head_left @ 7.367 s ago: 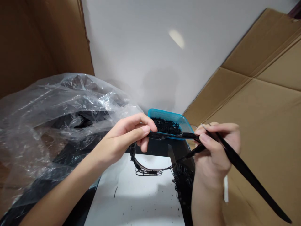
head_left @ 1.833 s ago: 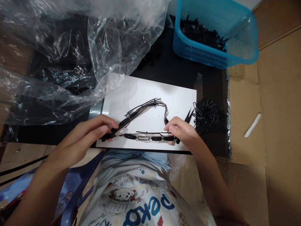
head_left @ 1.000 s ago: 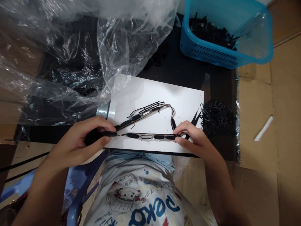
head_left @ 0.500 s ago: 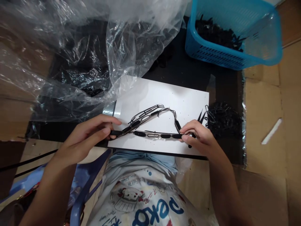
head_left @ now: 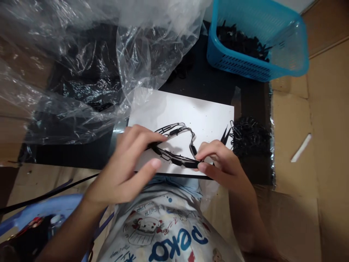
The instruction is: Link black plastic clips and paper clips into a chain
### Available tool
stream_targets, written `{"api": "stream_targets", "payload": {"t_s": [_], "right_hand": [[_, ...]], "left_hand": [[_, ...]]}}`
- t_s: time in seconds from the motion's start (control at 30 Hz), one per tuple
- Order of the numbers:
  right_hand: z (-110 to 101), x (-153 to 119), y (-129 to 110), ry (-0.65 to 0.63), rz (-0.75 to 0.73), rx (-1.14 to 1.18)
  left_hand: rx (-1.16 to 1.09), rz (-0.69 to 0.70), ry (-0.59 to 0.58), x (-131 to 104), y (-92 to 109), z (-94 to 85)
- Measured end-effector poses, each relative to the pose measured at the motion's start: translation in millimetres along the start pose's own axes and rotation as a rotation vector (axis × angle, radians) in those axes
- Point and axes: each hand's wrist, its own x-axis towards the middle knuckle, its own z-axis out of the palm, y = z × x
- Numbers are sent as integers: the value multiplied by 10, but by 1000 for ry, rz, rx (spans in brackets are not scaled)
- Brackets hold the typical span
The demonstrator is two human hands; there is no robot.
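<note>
A looped black strip [head_left: 188, 163] with oval pads and thin frames along it hangs just over or rests on a white sheet [head_left: 212, 120]. My right hand [head_left: 218, 160] pinches its right end between thumb and fingers. My left hand [head_left: 136, 163] is spread over the strip's left end, thumb apart from the fingertips; the fingers hide that end. Black pointed tweezers [head_left: 225, 135] stick out beyond my right hand, and whether the hand holds them is hidden. Right of the sheet lies a tangled pile of thin black pieces [head_left: 252, 136].
A blue plastic basket [head_left: 237, 60] with black pieces in it stands at the back right. Crumpled clear plastic sheeting [head_left: 152, 47] covers the back left of the black table [head_left: 218, 87]. A white stick [head_left: 301, 147] lies on cardboard at the right. A blue chair [head_left: 62, 200] is at the lower left.
My left hand has let go of the strip's left end, opened and moved right over it. The strip has slackened into a narrower loop. My right hand keeps its pinch.
</note>
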Motion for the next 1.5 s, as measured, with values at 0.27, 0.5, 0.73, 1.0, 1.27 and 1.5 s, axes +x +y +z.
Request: {"api": "stream_targets", "payload": {"t_s": [0.27, 0.5, 0.73, 1.0, 1.27, 1.5], "right_hand": [[-67, -41, -6, 266, -94, -379], [-284, -231, 306, 430, 237, -1038], [-283, -154, 376, 394, 268, 352], [-80, -33, 269, 107, -173, 1715], [173, 36, -130, 416, -325, 656], [308, -168, -387, 438, -285, 213]], "left_hand": [[-513, -59, -162, 214, 69, 236], [-655, -135, -111, 93, -68, 224], [-740, -153, -40, 66, -117, 240], [-841, -197, 9, 29, -112, 232], [-583, -45, 122, 38, 74, 188], [-421, 64, 186, 53, 188, 200]]}}
